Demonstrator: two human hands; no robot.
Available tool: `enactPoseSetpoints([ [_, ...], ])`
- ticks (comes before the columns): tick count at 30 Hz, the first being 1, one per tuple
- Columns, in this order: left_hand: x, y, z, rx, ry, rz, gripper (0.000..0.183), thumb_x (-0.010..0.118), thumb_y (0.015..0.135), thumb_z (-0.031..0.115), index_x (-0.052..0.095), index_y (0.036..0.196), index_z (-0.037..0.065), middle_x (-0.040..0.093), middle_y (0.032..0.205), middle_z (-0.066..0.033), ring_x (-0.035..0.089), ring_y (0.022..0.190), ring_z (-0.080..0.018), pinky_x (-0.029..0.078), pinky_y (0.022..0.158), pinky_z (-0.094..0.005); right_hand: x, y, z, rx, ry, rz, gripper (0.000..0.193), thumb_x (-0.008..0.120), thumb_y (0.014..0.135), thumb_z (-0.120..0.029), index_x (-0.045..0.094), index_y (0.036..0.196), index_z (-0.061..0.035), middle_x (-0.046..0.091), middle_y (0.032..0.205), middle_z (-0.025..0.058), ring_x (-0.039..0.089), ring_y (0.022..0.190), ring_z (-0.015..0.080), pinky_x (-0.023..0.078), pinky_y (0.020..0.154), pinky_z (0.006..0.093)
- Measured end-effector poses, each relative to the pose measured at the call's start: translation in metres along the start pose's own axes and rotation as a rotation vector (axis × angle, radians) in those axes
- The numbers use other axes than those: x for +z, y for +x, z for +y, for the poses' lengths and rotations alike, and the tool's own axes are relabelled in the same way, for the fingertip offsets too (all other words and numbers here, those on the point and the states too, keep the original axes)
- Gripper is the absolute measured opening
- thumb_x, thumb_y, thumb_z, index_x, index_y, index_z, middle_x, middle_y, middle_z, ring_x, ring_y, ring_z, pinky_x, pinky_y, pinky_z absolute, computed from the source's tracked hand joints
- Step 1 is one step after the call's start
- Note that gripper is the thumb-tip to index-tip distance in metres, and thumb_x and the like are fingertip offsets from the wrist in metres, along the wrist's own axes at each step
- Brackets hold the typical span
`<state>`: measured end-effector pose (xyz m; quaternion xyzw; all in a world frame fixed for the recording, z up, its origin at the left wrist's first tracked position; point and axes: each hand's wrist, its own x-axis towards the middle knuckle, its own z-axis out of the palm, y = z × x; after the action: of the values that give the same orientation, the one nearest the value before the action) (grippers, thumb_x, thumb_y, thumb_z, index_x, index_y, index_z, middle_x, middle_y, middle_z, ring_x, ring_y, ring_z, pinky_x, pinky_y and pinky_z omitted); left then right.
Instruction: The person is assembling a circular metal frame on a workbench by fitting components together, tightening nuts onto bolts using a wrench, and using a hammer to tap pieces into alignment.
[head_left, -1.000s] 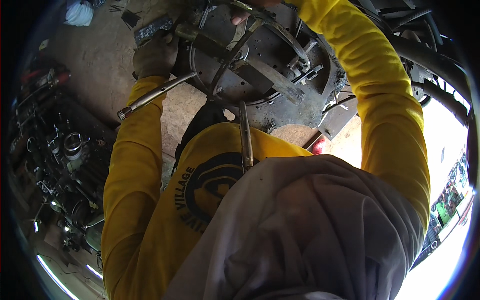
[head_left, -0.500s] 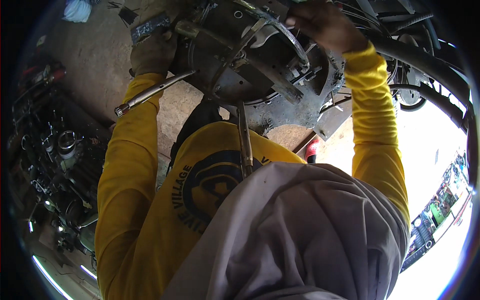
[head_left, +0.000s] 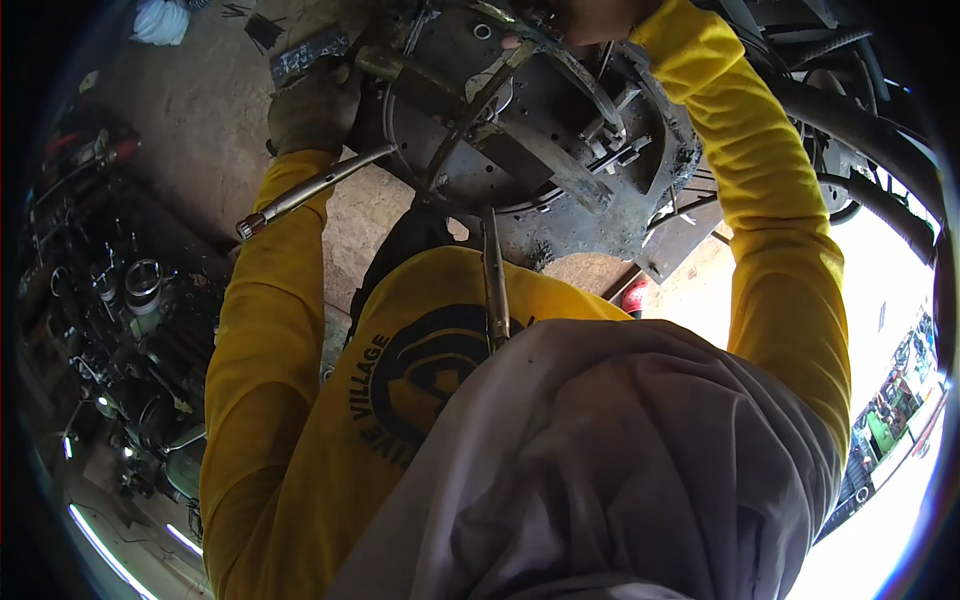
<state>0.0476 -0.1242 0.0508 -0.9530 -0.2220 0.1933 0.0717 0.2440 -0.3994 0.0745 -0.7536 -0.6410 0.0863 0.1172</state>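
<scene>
Metalwork [head_left: 548, 163] and right hand [head_left: 600, 18] are cut off at the top

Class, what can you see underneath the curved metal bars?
Between the curved bars, a dark metal plate with small holes shows. Whatever lies directly beneath them or the right hand is covered.

Right hand [head_left: 600, 20]: cut off by the upper edge, grip unclear.
Left hand [head_left: 312, 112]: deep in shadow, hold uncertain.
Round metal plate [head_left: 425, 130]: far rim out of frame.
Machine parts [head_left: 140, 350]: too dark to tell apart.
</scene>
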Motion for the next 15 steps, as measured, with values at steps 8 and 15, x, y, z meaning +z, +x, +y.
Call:
enactPoseSetpoints([
  [8, 0.034, 0.016, -0.025, 0.325, 0.175, 0.201, 0.048, 0.04, 0.098, 0.059, 0.063, 0.126, 0.027, 0.07, 0.12, -0.009, 0.069, 0.106, -0.0358, 0.056, 0.085, -0.0495, 0.017, 0.049, 0.002, -0.134, -0.084, 0.031, 0.032, 0.076, 0.078, -0.033, 0.075, 0.094, -0.0057, 0.069, 0.095, 0.0175, 0.066, 0.093, 0.0357, 0.053, 0.086, 0.0464],
  [15, 0.027, 0.014, -0.013, -0.015, -0.116, 0.171, 0.057, 0.044, 0.093, 0.067, 0.064, 0.123, 0.023, 0.073, 0.109, -0.0155, 0.071, 0.099, -0.0383, 0.056, 0.084, -0.0485, 0.024, 0.053, -0.004, -0.21, -0.051, 0.09, 0.056, 0.071, 0.086, -0.053, 0.072, 0.1, 0.0016, 0.066, 0.105, 0.0226, 0.062, 0.101, 0.04, 0.049, 0.094, 0.0494],
])
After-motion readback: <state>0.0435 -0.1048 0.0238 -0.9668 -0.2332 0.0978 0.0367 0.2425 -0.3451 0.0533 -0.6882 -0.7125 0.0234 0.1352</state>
